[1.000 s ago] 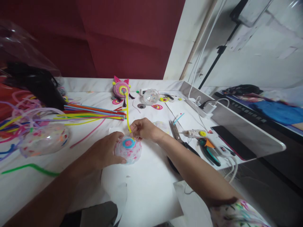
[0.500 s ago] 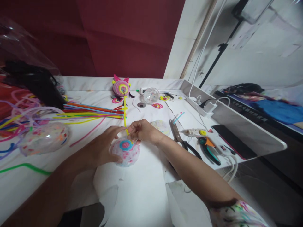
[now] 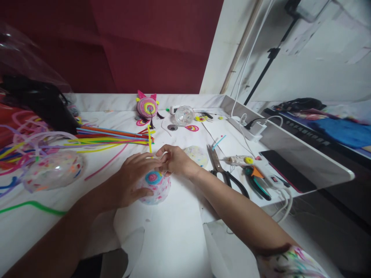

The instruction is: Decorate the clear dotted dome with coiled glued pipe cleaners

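Cupping speckled ball [image 3: 159, 194], left grip [image 3: 131, 181] half-spread, right grip [image 3: 175, 160] curled

"How many hands do you count?"
"Two: one left hand [image 3: 136, 179] and one right hand [image 3: 177, 164]."
"Speckled plastic domes [image 3: 159, 191]?"
"Three: one at the hands, one far left, one toward the back. There's also one flatter speckled piece [image 3: 197, 155]; I can't tell whether that's a dome."
"Pink balls [image 3: 145, 111]?"
"One, with two ears [image 3: 140, 94]."
"Teardrop cutouts [image 3: 191, 128]?"
"Two, plus one grey disc [image 3: 172, 127]."
"Tools?"
"One pair of scissors [image 3: 216, 160] and one pair of pliers [image 3: 257, 187]."
"Phones [image 3: 286, 170]?"
"One."
"Pipe cleaners [image 3: 121, 142]?"
"One green one lies apart, one yellow one sticks up behind the hands; the heap is too tangled to count."
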Tool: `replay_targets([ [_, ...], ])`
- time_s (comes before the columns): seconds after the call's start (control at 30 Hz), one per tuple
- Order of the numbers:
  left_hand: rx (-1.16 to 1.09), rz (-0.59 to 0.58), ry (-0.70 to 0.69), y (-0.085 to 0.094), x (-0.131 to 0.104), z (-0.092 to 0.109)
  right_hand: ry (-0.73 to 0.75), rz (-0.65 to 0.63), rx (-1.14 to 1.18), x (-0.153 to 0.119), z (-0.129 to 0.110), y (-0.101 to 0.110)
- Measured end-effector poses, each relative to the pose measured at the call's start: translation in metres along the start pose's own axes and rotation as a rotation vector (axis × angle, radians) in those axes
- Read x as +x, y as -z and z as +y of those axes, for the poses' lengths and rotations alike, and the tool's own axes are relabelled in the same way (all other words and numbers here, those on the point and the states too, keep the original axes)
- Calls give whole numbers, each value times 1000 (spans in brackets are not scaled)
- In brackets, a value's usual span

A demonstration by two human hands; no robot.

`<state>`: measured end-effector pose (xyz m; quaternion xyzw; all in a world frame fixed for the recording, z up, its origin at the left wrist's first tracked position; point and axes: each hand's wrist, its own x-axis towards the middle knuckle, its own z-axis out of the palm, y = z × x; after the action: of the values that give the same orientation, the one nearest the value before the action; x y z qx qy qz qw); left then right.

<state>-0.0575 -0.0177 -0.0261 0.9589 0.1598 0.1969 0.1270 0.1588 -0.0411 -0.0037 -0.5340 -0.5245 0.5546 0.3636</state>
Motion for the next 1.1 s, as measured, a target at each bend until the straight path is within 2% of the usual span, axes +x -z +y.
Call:
replay_targets([
  [0.13, -9, 16, -10, -3, 2, 0, 5, -7, 22, -3, -1, -1],
  [0.23, -15, -20, 7, -2, 3, 1, 6, -8, 32, -4, 0, -1],
  [0.4, -82, 40, 60, -2, 4, 5, 22, -8, 50, -7, 1, 0],
  [0.53, -118, -23, 137, 0, 6, 11, 50, -8, 47, -15, 1, 4],
  [0.7, -134, -29, 107, 4, 8, 15, 114, 71, -13, -28, 8, 10],
  [0.93, -110, -27, 37, 5, 8, 11, 396, 276, -388, -68, 18, 21],
  [1.03, -110, -21, 26, 4, 8, 10, 424, 349, -507, -80, 20, 23],
  [1.1, -108, -6, 17, 3, 7, 9, 415, 354, -607, -82, 21, 22],
])
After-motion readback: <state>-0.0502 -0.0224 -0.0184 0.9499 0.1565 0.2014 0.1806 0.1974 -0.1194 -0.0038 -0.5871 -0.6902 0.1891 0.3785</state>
